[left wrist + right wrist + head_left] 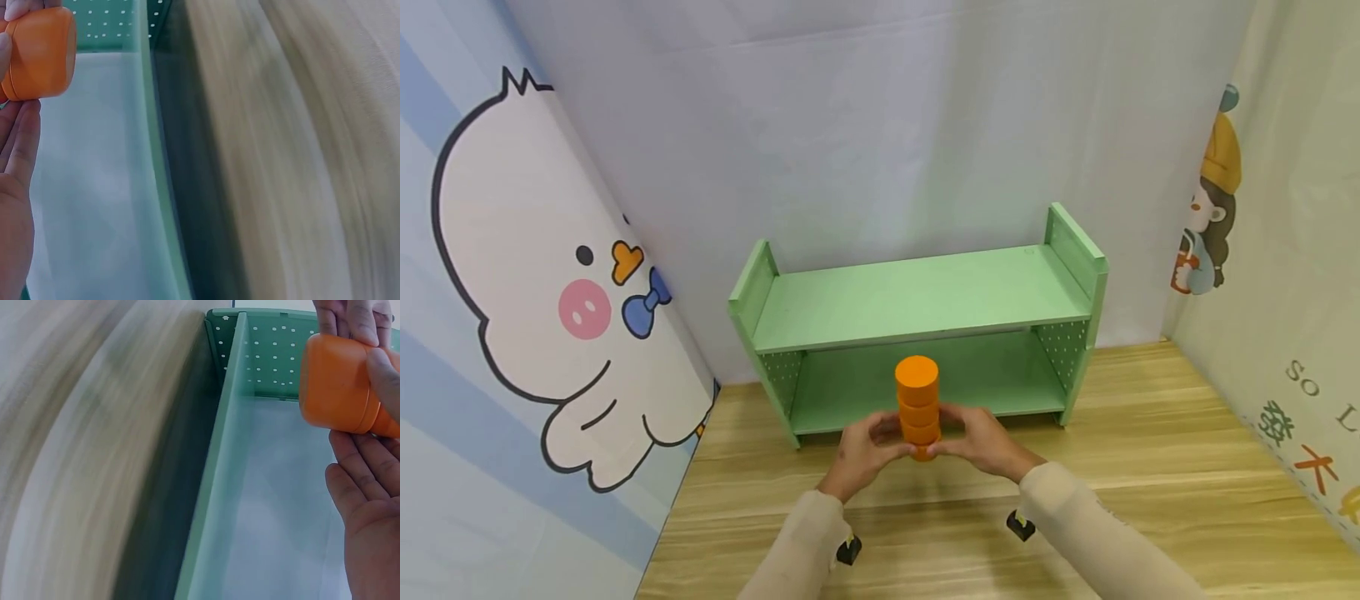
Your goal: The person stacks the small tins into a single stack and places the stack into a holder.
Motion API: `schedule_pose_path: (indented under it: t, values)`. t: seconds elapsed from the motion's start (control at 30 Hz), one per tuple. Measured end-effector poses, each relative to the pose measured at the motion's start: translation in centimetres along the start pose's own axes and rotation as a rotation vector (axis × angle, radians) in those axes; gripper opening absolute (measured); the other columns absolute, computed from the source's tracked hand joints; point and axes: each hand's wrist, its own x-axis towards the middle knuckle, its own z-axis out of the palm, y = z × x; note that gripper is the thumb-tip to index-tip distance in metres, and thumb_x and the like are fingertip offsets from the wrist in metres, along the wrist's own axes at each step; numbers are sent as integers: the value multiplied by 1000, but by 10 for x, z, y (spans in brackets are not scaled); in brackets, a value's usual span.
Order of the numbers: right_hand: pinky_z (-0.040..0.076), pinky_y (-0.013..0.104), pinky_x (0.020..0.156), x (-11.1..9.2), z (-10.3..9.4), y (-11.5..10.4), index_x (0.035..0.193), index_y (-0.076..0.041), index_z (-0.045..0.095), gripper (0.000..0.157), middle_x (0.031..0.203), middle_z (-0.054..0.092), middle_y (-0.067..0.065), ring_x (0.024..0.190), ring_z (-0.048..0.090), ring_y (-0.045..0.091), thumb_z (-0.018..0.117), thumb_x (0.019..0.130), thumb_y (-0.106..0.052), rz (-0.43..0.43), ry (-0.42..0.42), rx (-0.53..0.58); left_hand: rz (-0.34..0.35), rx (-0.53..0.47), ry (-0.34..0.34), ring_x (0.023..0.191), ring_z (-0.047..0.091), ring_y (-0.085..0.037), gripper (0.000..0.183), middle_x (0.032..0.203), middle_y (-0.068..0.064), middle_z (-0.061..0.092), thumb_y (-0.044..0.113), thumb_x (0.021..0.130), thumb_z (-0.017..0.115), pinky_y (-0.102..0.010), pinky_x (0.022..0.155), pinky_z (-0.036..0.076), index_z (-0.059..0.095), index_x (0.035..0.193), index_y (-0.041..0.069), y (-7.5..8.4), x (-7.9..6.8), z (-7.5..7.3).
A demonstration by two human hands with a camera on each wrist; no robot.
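A stack of orange round pieces (pixel 917 392) stands upright between my two hands, in front of the green shelf. In the head view my left hand (pixel 863 452) grips it from the left, thumb toward me and fingers behind. From the other side my right hand (pixel 988 443) grips the lower part the same way. Its smooth orange end piece (pixel 44 53) shows rounded edges in the left wrist view. The right wrist view shows the orange stack (pixel 337 381) pinched by fingers of both hands. What its lowest part rests on is hidden.
A two-level green shelf (pixel 917 300) with perforated lower side panels stands on the wood-grain table (pixel 1150 467). Pale cloth (pixel 880 125) hangs behind it. Printed cartoon sheets border the left and right sides. Small black wrist devices (pixel 1021 525) hang beneath the sleeves.
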Motion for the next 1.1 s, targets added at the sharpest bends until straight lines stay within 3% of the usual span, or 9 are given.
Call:
schedule_pose_path:
  t: [0.33,0.57,0.87,1.1]
  values:
    - [45,60,104,5,-11,-7,140,1,54,62,137,59,18,125,57,37,79,87,-19,3,-27,46,-13,22,-42,107,68,-21,45,119,-9,70,13,83,81,-36,92,58,65,125,6,8,10,-7]
    - [46,57,105,9,-18,-12,141,-4,55,62,136,60,14,125,57,33,80,86,-20,-17,-18,4,11,41,-43,109,67,-21,45,120,-9,69,14,83,81,-43,96,56,65,124,5,14,17,-11]
    - [45,55,107,15,-29,-18,140,-3,56,62,136,61,13,125,58,31,80,86,-19,-46,-11,-7,59,49,-45,112,66,-23,47,122,-11,68,8,81,81,-34,96,56,64,125,3,26,27,-16]
    - [46,52,107,21,-38,-26,139,-1,56,62,134,62,15,123,59,31,81,84,-16,-81,7,-23,82,58,-56,111,65,-36,41,119,-23,67,-5,82,78,-48,97,55,62,120,-9,75,28,-23]
